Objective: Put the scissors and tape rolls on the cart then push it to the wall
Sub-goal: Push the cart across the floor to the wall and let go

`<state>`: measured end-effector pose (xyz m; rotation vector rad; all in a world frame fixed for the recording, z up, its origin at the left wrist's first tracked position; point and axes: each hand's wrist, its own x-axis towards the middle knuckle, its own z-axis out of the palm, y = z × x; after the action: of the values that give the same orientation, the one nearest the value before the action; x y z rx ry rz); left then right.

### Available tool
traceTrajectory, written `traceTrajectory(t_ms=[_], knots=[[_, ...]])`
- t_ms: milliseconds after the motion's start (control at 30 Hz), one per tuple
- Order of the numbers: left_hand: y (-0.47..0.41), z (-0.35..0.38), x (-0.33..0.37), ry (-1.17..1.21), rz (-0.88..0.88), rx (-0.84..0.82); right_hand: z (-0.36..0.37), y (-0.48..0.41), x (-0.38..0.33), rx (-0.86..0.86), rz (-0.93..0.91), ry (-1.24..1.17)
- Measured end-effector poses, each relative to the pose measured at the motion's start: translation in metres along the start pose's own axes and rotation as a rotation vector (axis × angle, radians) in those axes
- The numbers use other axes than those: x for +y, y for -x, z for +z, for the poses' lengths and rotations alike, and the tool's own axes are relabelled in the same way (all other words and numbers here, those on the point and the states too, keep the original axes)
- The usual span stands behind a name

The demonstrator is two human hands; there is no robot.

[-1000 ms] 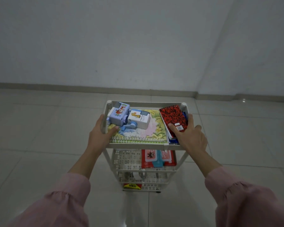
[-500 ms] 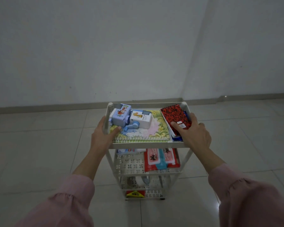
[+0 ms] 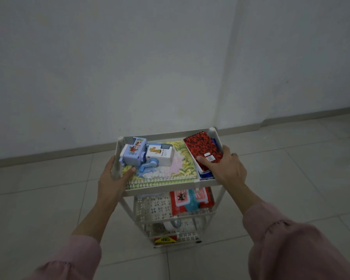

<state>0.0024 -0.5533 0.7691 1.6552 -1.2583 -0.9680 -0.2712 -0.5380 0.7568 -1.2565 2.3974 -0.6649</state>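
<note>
Bare grey wall (image 3: 109,67) with a corner seam to the right, a low skirting strip along its foot, pale tiled floor (image 3: 38,209) below. Head view only: a white three-tier plastic cart (image 3: 162,190) stands on the tiles, its far edge close to the skirting but, as far as I can judge, not yet touching. Left hand (image 3: 111,178) is wrapped around the cart's near-left rim and post, thumb over onto the top shelf. Right hand (image 3: 228,168) clasps the near-right rim, thumb pressed on a red spiral notebook (image 3: 204,150) lying on that shelf. Also on the top shelf: a large spiral sketchbook (image 3: 182,168) carrying two small cartoon-printed gadgets (image 3: 148,154). Middle tier holds red wipe packets (image 3: 190,201); the lowest tiers show what may be a tape roll (image 3: 160,229) behind the perforated wall, too dim to confirm. Scissors cannot be made out. Handling judgement: the cart looks light, tall and narrow, so likely tippy; thin posts may flex. Holding both top rims low and pushing evenly seems best, slowly, since loose items could slide.
</note>
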Motion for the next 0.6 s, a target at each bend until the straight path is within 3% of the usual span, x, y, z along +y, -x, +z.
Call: traceTrajectory(t_ms=[267, 600], knots=[[-0.056, 0.091, 0.036, 0.056, 0.011, 0.045, -0.025, -0.099, 0.02, 0.056, -0.042, 0.003], [-0.149, 0.212, 0.075, 0.047, 0.045, -0.03, -0.054, -0.235, 0.052, 0.135, 0.004, 0.001]])
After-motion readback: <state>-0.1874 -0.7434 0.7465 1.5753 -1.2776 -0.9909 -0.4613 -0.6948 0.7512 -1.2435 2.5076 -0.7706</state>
